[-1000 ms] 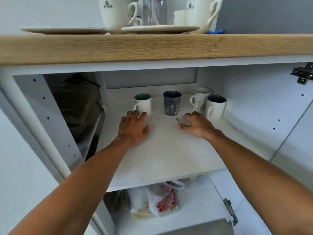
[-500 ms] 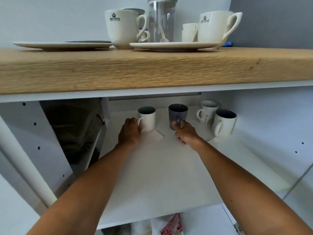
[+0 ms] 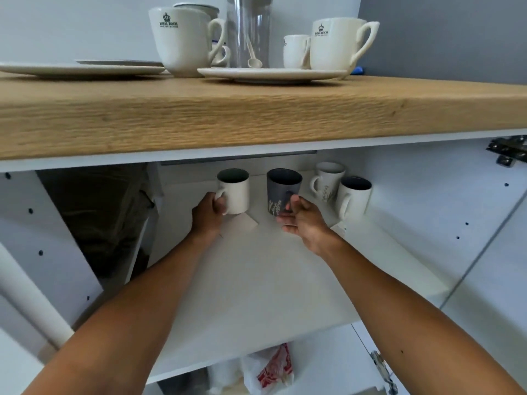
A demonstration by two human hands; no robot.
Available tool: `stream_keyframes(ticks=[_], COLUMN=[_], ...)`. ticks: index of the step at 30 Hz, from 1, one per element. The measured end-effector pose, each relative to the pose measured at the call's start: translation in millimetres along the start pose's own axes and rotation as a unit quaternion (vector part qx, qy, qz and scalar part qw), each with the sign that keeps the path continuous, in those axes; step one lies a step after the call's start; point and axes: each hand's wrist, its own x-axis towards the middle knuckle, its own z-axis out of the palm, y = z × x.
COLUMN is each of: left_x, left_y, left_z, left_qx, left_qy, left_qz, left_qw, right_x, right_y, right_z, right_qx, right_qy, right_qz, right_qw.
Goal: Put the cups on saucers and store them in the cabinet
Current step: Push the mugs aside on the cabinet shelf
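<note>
Four mugs stand at the back of the white cabinet shelf [image 3: 256, 280]. My left hand [image 3: 206, 216] grips the handle of the white mug with a dark inside [image 3: 235, 192], which sits at the back edge of a square white coaster [image 3: 243, 223]. My right hand [image 3: 302, 220] holds the grey mug with a plant print [image 3: 281, 192] at its handle, thumb up against it. Further right are a white printed mug [image 3: 328, 183] and a white mug with a dark inside [image 3: 355, 196]. On the wooden countertop [image 3: 256, 109] stand white cups [image 3: 182, 38] [image 3: 336, 42] and saucers [image 3: 271, 74] [image 3: 82, 68].
A glass jar with a spoon [image 3: 249, 29] and a small white cup [image 3: 295, 51] stand behind the saucers. A plastic bag [image 3: 268, 372] lies on the lower shelf. A door hinge [image 3: 507, 151] sticks out at the upper right. Dark clutter fills the left compartment [image 3: 99, 218].
Both hands left the flat shelf and reached back to the mugs. My left hand took the white mug's handle and my right hand closed on the grey mug's handle.
</note>
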Motion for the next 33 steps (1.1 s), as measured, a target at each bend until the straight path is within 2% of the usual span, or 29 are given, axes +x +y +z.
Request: stream_keyframes(ticks=[8, 13, 21, 24, 33], left_x=[-28, -62, -101, -108, -112], left_y=[62, 98, 132, 137, 139], left_z=[16, 51, 109, 127, 165], left_qx=[-0.001, -0.078, -0.174, -0.141, -0.1], left_qy=[-0.033, -0.081, -0.176, -0.174, -0.192], left_qz=[0.088, 0.083, 0.046, 0.072, 0.08], left_qw=[0.996, 0.99, 0.968, 0.972, 0.973], right_x=[-81, -122, -155, -158, -156], right_y=[-16, -16, 1, 6, 18], right_z=[-52, -94, -138, -147, -153], right_qx=[-0.014, -0.053, -0.05, -0.048, -0.024], right_qy=[0.112, 0.174, 0.253, 0.269, 0.279], right_qz=[-0.069, -0.074, -0.064, -0.059, -0.049], right_qw=[0.991, 0.981, 0.964, 0.96, 0.959])
